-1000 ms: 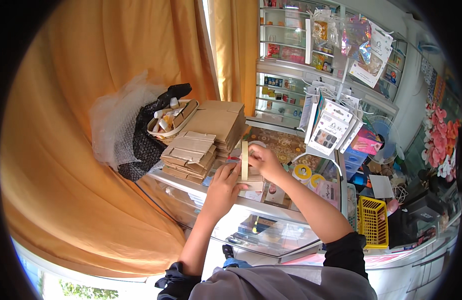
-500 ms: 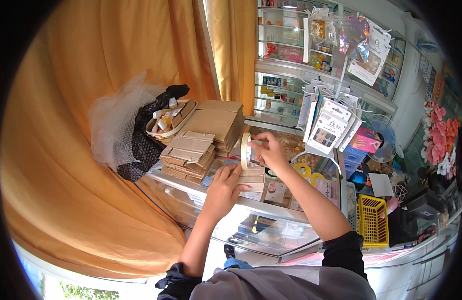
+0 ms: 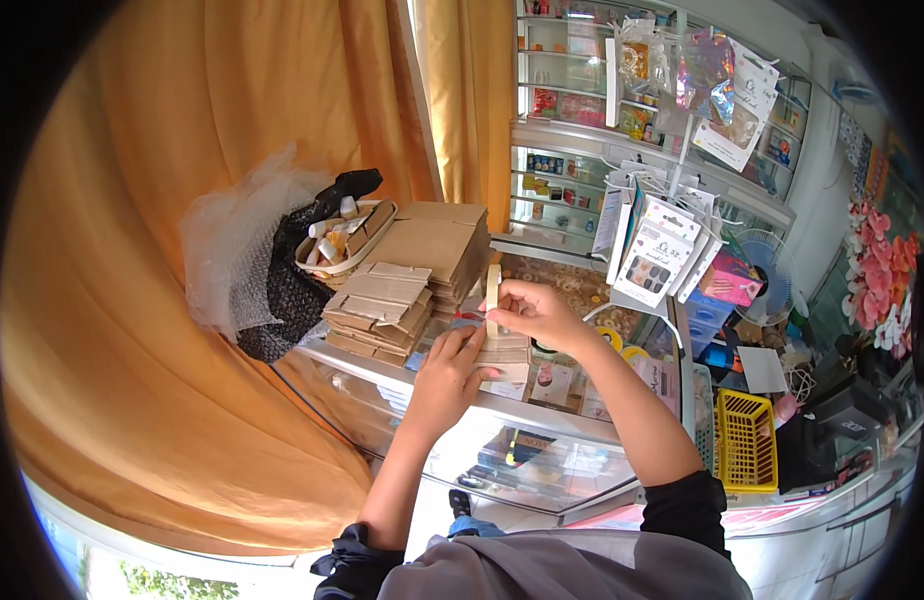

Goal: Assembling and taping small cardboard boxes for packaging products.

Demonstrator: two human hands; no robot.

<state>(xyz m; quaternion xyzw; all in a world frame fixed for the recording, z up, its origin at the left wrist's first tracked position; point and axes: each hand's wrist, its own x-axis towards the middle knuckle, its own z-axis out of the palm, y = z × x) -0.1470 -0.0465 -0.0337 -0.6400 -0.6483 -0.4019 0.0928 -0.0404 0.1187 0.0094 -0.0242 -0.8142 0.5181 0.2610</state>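
Note:
A small brown cardboard box (image 3: pixel 506 358) lies on the glass counter in front of me. My left hand (image 3: pixel 444 375) holds its left side, fingers along the top and thumb at the near edge. Just above the box, my right hand (image 3: pixel 532 312) pinches a roll of tape (image 3: pixel 494 290), which stands on edge against the cardboard. The roll's lower part and the left fingertips meet closely; whether a strip of tape is stuck down is too small to tell. Left of the hands sits a stack of small folded cardboard boxes (image 3: pixel 377 305), with a taller stack of larger flat cardboard (image 3: pixel 432 240) behind it.
A basket (image 3: pixel 312 255) of small bottles stands beside bubble wrap (image 3: pixel 267 300) at the left. White display rack (image 3: pixel 654 250) with hanging packets rises at the right. A yellow basket (image 3: pixel 747 440) and a fan (image 3: pixel 764 275) stand farther right. Orange curtains (image 3: pixel 212 120) hang at the left.
My right hand has shifted slightly left and down, and its fingers now cover more of the tape roll. The roll has turned more edge-on. My left hand stays on the box.

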